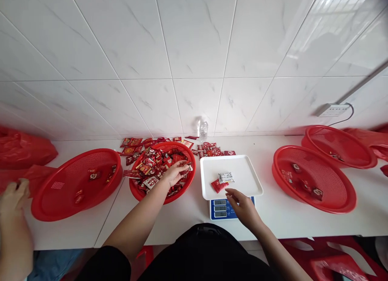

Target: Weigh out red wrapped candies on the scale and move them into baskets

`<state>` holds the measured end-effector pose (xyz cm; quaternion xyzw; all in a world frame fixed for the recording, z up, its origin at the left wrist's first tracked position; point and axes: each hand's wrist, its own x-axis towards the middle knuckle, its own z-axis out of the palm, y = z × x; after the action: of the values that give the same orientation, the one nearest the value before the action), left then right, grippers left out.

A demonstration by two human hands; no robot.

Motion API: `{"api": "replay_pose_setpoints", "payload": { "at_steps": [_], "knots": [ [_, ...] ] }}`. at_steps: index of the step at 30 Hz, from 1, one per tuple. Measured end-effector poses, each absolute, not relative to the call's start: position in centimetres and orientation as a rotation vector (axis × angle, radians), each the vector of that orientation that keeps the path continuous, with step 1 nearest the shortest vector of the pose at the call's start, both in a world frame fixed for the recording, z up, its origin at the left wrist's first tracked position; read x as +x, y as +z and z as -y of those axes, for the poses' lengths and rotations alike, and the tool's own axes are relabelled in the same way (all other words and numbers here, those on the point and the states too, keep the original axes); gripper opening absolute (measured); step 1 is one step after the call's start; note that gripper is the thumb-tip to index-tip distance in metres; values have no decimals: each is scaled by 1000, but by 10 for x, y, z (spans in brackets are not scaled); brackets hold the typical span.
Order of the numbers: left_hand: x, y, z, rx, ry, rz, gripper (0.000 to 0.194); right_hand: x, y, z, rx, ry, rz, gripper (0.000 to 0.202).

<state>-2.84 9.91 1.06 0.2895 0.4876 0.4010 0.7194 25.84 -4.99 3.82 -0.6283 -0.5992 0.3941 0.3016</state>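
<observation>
My left hand [176,174] is over a round red basket [132,192] heaped with small wrapped snack packets. Its fingers are closed on a small snack packet [190,167] with a dark and white wrapper, near the basket's right rim. My right hand [241,205] hovers at the front edge of the scale's white tray [248,176], fingers loosely curved and apart, with nothing visible in them. On the tray lie a silver-white packet [226,177] and a red packet [218,185], touching each other. Below the tray, the blue scale panel [232,213] is partly covered by my right hand.
Loose red packets [210,150] lie behind the basket and scale, near a clear plastic bottle [203,130] by the tiled wall. Red baskets with a few packets stand left [66,196] and right [336,202]. A co-worker's hand [13,198] touches a red bag at far left.
</observation>
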Motion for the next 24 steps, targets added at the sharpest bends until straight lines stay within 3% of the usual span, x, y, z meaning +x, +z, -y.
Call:
{"api": "replay_pose_setpoints", "payload": {
  "at_steps": [9, 19, 24],
  "knots": [
    [67, -6, -63, 778, 654, -1047, 44, 270, -3, 42, -1908, 860, 1834, 37],
    [54, -13, -42, 1252, 623, -1076, 38, 255, -31, 21, -1923, 785, 2058, 42],
    [16, -18, -56, 1539, 790, -1421, 26, 269, -25, 9, -1935, 789, 2046, 34]
  ]
}}
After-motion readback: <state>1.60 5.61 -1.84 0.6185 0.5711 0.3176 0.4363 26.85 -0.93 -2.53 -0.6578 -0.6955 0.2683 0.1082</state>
